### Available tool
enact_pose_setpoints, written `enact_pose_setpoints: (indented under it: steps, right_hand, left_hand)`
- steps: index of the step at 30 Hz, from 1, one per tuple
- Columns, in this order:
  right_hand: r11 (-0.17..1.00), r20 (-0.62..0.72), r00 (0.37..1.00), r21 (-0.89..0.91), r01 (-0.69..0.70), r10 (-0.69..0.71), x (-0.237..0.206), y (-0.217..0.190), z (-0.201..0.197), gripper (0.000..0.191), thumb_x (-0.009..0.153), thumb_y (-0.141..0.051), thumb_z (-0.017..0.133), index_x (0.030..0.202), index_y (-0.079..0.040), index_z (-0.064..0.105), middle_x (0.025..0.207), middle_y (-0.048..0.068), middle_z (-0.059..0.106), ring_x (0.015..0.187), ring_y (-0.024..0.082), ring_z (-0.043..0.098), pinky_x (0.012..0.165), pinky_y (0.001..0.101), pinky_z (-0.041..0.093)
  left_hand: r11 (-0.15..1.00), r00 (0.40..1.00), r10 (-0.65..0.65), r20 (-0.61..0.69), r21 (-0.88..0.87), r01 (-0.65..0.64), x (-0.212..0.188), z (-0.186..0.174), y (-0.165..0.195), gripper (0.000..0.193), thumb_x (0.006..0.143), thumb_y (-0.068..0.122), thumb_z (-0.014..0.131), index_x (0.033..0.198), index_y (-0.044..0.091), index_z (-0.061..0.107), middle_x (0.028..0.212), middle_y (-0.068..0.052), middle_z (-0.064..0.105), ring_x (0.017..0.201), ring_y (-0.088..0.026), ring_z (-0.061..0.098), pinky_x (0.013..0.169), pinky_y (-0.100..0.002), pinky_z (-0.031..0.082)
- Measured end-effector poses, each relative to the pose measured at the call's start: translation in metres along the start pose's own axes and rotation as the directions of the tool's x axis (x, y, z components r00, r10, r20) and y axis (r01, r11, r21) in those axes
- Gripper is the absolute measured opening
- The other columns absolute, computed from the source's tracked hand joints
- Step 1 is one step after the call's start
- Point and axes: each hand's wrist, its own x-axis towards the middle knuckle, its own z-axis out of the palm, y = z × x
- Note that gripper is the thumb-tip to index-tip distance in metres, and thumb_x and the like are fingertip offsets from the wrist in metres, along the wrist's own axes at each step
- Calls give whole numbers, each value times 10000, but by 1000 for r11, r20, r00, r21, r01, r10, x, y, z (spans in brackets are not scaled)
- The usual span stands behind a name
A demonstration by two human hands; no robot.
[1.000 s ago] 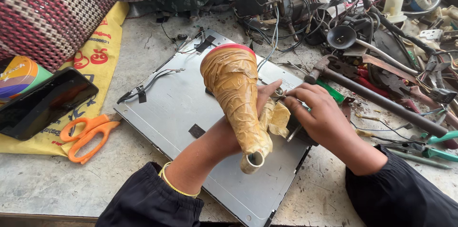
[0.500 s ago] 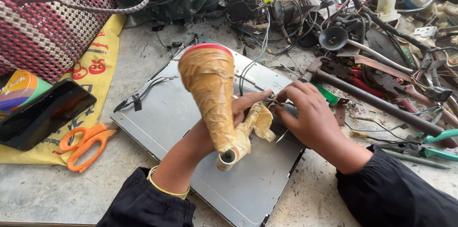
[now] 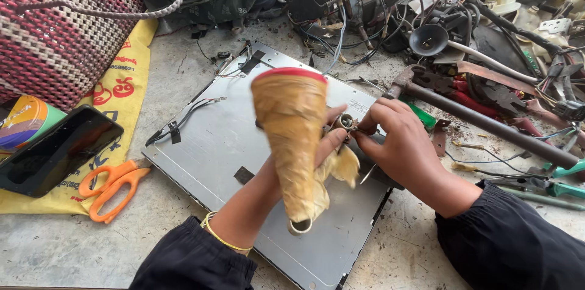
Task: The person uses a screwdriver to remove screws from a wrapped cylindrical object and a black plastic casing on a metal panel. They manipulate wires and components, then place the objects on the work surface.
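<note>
From the head camera, the left hand (image 3: 320, 150) is gripping a tan, tape-wrapped cone with a red rim (image 3: 291, 134), holding it wide end up and away from the person, its narrow ringed tip pointing down toward the person's sleeve. The cone is hovering above a flat grey metal panel (image 3: 213, 144) lying on the worn concrete worktop (image 3: 73, 247). The right hand (image 3: 399, 144) is pinching a small round metal fitting (image 3: 347, 122) between thumb and forefinger, right against the left fingertips beside the cone. A crumpled flap of yellowish tape (image 3: 341, 165) is hanging just below the two hands.

To the left, orange-handled scissors (image 3: 113, 186) are lying beside a dark phone (image 3: 58, 159), both near a yellow printed cloth bag (image 3: 131, 86). A woven red and cream basket (image 3: 67, 28) is standing at the upper left. A long dark metal pipe (image 3: 487, 122) is running across the right side, in front of a heap of tangled wires and motor parts (image 3: 378, 3).
</note>
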Motion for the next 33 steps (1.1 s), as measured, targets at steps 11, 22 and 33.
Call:
enact_pose_setpoints:
  steps: [11,22,33]
  right_hand:
    - [970,38,974,-93,227,-224,-4,20,-1,309,753,-110,771,1051,-53,711,1056,118,693,1065,321,623,961,412,478]
    - [932,-69,942,-184,312,-329,-1,18,2,394,691,-138,791,1050,-28,674,1052,131,647,1021,346,600,910,436,485]
    - [945,75,945,-53,322,-317,-4,11,-13,249,735,-153,753,968,-74,714,957,83,674,983,307,615,897,422,471]
  left_hand:
    - [945,943,-320,95,-34,324,-4,-18,31,436,833,288,778,1183,57,660,1063,-111,727,1026,-251,669,904,-359,549]
    - [932,932,-363,19,-6,363,-5,-51,56,520,962,461,601,1378,152,643,1459,-114,539,1294,-265,549,1033,-388,499]
    - [979,989,-107,105,-165,124,-16,-52,115,1181,857,302,805,1661,142,-46,1647,-311,340,1483,-458,451,1209,-531,432]
